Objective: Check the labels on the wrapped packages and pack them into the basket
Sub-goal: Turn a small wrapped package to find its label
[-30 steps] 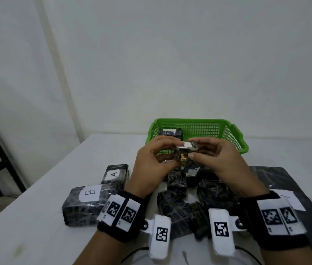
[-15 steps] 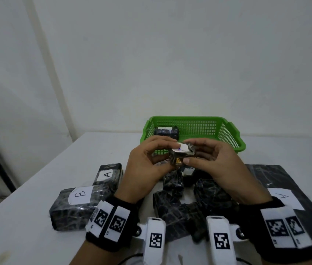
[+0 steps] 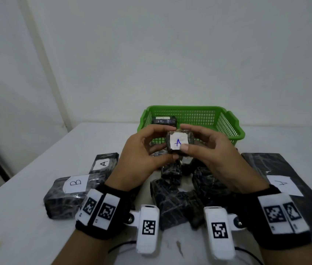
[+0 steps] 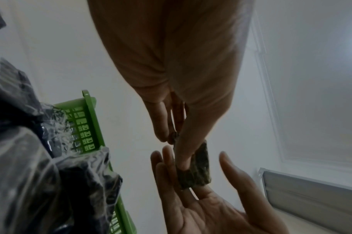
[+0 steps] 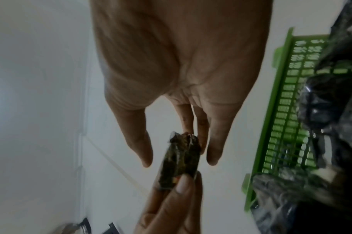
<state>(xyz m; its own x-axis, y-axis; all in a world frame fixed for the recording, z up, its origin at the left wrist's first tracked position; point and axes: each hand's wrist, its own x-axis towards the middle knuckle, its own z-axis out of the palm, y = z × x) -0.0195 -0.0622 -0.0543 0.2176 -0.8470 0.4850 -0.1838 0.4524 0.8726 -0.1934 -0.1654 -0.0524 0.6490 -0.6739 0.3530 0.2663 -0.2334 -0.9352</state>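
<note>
Both hands hold a small dark wrapped package (image 3: 179,143) above the table, in front of the green basket (image 3: 189,109). Its white label, with a blue "A", faces me. My left hand (image 3: 170,142) pinches its left side between thumb and index finger. My right hand (image 3: 186,137) pinches its right side, thumb on the label's lower edge. In the left wrist view the package (image 4: 199,167) is seen edge-on between the fingers, as in the right wrist view (image 5: 179,159). One labelled package (image 3: 163,120) lies in the basket's left corner.
On the white table (image 3: 27,236) lie a package marked "B" (image 3: 65,194) and one marked "A" (image 3: 104,163) at the left. A pile of small dark packages (image 3: 174,203) sits under my hands. A large flat dark package with an "A" label (image 3: 285,184) lies at the right.
The small package has been tipped up between both hands, so its label now faces me and the "A" can be read. Both hands keep their hold.
</note>
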